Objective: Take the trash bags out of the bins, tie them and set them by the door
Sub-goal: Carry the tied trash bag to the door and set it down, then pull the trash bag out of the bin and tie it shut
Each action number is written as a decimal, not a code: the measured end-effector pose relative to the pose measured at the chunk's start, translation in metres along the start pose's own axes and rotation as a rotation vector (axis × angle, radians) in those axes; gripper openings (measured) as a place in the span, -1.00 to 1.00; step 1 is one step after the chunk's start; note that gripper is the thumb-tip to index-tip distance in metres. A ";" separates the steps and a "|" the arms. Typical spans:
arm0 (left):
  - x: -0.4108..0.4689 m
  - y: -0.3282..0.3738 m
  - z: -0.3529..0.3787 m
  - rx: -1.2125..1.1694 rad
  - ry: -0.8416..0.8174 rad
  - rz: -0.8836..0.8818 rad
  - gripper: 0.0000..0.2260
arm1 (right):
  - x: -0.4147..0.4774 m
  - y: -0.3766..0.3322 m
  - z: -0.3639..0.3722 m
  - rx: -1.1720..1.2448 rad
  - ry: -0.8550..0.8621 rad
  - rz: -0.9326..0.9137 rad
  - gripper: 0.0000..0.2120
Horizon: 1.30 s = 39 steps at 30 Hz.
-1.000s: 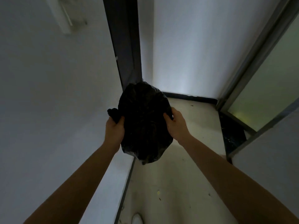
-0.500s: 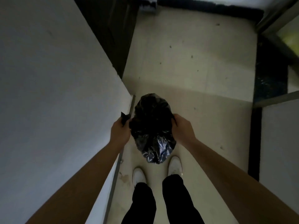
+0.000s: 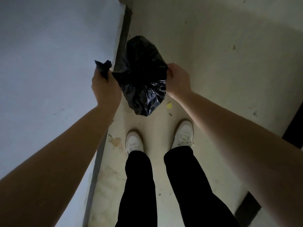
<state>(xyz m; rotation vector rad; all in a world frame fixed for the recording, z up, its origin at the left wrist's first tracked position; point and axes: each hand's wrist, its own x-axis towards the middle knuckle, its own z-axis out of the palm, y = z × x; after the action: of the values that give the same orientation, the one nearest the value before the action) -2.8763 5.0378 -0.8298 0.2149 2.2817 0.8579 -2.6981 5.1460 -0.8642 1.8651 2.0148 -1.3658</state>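
Left fingers [image 3: 98, 78] and right fingers [image 3: 174, 68] round trash bag [image 3: 142, 79]

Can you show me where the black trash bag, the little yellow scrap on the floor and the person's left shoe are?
trash bag [image 3: 144, 82], head view, on the crinkled middle of the bag.
yellow scrap [image 3: 169, 105], head view, on its centre.
left shoe [image 3: 134, 142], head view, on the top of the toe.
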 end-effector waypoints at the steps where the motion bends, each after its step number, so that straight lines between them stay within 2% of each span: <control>1: -0.002 -0.003 0.002 0.011 -0.015 -0.007 -0.84 | 0.003 0.003 0.006 -0.001 -0.019 0.032 -0.64; 3: -0.011 -0.004 0.004 0.048 -0.054 -0.005 -0.89 | 0.002 0.009 0.014 0.062 -0.048 0.089 -0.64; 5: -0.021 -0.002 0.001 0.098 -0.078 0.044 -0.84 | -0.006 0.010 0.009 0.104 -0.036 0.092 -0.67; 8: -0.036 0.024 -0.011 0.188 -0.125 0.158 -0.72 | -0.022 -0.004 -0.027 0.017 -0.035 0.005 -0.64; 11: -0.056 0.079 -0.029 0.334 -0.133 0.376 -0.66 | -0.037 -0.034 -0.088 -0.112 0.045 -0.149 -0.64; 17: -0.124 0.268 -0.087 0.450 -0.060 0.921 -0.57 | -0.100 -0.126 -0.280 -0.324 0.493 -0.428 -0.61; 24: -0.285 0.542 -0.174 0.474 0.205 1.504 -0.51 | -0.255 -0.236 -0.541 -0.447 0.944 -0.557 -0.58; 29: -0.416 0.669 -0.234 0.446 0.351 1.791 -0.44 | -0.389 -0.273 -0.665 -0.474 1.224 -0.593 -0.55; 33: -0.515 0.709 -0.264 0.379 0.405 1.961 -0.41 | -0.505 -0.265 -0.719 -0.587 1.399 -0.491 -0.48; 37: -0.595 0.692 -0.269 0.328 0.308 2.100 -0.38 | -0.615 -0.230 -0.720 -0.680 1.442 -0.243 -0.43; 39: -0.629 0.669 -0.260 0.277 0.193 2.165 -0.38 | -0.670 -0.202 -0.702 -0.664 1.476 -0.085 -0.42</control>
<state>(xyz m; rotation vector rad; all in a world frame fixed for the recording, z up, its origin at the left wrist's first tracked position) -2.6245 5.1844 0.0791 2.9962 1.4323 1.3057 -2.3476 5.1032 0.0620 2.5357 2.3697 1.0782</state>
